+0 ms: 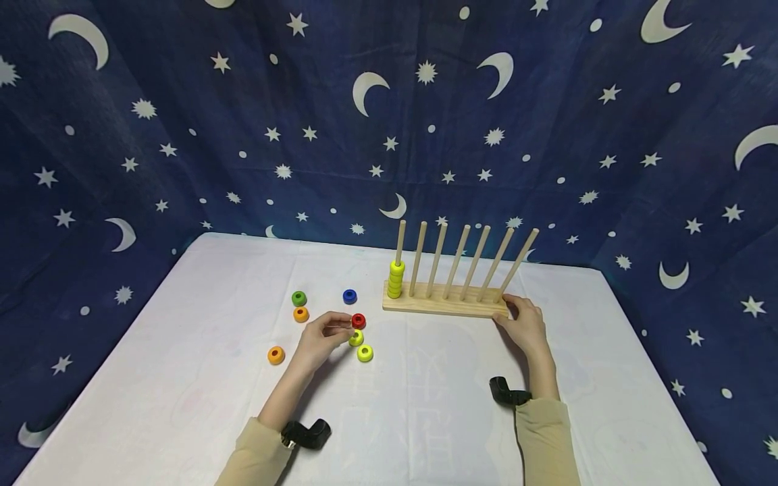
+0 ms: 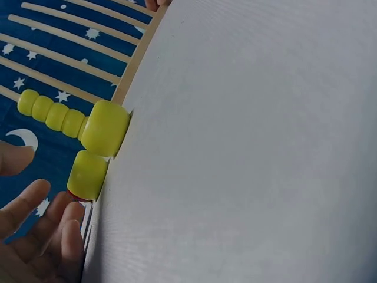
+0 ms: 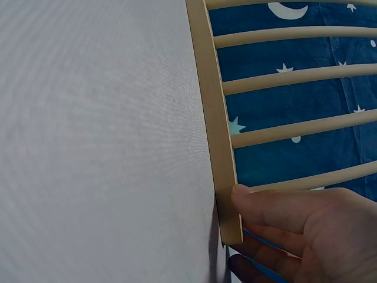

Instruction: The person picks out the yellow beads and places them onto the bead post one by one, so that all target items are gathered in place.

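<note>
My left hand (image 1: pixel 325 335) reaches in beside a yellow bead (image 1: pixel 356 338) and a red bead (image 1: pixel 358 321). Its thumb stands apart from the fingers, and nothing is between them in the left wrist view. A second yellow bead (image 1: pixel 365 353) lies just nearer. At the right end of a wooden peg rack (image 1: pixel 446 308), my right hand (image 1: pixel 525 322) grips the base, thumb on the front and fingers behind. Several yellow beads (image 2: pixel 58 116) are stacked on the rack's leftmost peg; the other pegs (image 3: pixel 294 84) are bare.
A blue bead (image 1: pixel 349 296) lies behind the red one. Farther left are a green bead (image 1: pixel 299 298), an orange bead (image 1: pixel 300 314) and another orange bead (image 1: pixel 276 355). A dark blue cloth with moons and stars hangs behind the white table (image 1: pixel 425 412).
</note>
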`<state>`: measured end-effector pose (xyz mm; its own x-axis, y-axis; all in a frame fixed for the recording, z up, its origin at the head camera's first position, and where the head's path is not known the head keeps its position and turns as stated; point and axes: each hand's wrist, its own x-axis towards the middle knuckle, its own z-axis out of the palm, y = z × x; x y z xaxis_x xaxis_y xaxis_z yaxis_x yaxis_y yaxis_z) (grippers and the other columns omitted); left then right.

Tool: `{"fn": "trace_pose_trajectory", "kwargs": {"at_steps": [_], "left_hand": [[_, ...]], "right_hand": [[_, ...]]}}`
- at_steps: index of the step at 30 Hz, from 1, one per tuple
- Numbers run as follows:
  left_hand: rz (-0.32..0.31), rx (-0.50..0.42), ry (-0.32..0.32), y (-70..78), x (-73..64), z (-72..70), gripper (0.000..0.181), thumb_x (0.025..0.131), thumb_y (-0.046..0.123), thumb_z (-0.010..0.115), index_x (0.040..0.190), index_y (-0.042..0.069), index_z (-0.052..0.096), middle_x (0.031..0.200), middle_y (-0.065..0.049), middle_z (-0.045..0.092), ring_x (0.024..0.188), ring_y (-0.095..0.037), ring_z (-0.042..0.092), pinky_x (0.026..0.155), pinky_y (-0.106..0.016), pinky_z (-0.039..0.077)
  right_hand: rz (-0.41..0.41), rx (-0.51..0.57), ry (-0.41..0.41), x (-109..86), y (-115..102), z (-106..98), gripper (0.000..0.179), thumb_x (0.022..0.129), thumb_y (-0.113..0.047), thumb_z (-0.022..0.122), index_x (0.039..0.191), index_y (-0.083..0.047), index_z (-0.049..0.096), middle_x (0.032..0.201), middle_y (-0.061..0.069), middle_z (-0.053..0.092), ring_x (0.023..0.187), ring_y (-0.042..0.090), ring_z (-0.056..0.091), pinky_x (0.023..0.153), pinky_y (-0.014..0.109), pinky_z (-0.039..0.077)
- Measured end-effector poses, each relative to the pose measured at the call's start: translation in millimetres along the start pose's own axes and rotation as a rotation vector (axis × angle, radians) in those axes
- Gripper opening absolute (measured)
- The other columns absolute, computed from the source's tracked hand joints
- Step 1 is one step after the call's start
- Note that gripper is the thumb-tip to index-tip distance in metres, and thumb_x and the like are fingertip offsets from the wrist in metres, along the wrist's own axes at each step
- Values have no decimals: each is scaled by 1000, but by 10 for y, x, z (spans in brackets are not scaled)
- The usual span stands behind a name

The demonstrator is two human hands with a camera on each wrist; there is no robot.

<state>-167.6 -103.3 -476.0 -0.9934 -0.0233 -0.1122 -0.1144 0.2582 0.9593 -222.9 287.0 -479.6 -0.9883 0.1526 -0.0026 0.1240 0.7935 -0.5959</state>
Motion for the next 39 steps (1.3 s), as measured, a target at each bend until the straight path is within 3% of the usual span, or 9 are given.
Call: {"fn": "trace_pose_trajectory", "kwargs": {"at_steps": [13,28,39], "left_hand": [[-6,103,-41,-53,43,-16,33,77,6,74,110,5,68,105,-14,71,88,-12,62,70,-20,46],[16,247,-29,-60,47,65,33,75,-1,72,106,8,69,101,-9,68,90,-19,59,75,-26,45],[25,305,-22,-48,46,105,33,74,0,73,106,7,70,102,-9,62,89,-19,55,76,-28,44]], "right_hand": [[14,-13,-8,-7,-21,-5,58,88,-21,63,138,3,45,138,28,46,127,44,36,107,59,28],[8,-21,1,-3,-13,-3,57,88,-20,64,137,3,46,138,28,47,126,44,37,106,59,29],[6,-5,3,0,-4,19,58,88,-21,64,137,3,46,136,28,47,127,45,36,106,60,28]]}}
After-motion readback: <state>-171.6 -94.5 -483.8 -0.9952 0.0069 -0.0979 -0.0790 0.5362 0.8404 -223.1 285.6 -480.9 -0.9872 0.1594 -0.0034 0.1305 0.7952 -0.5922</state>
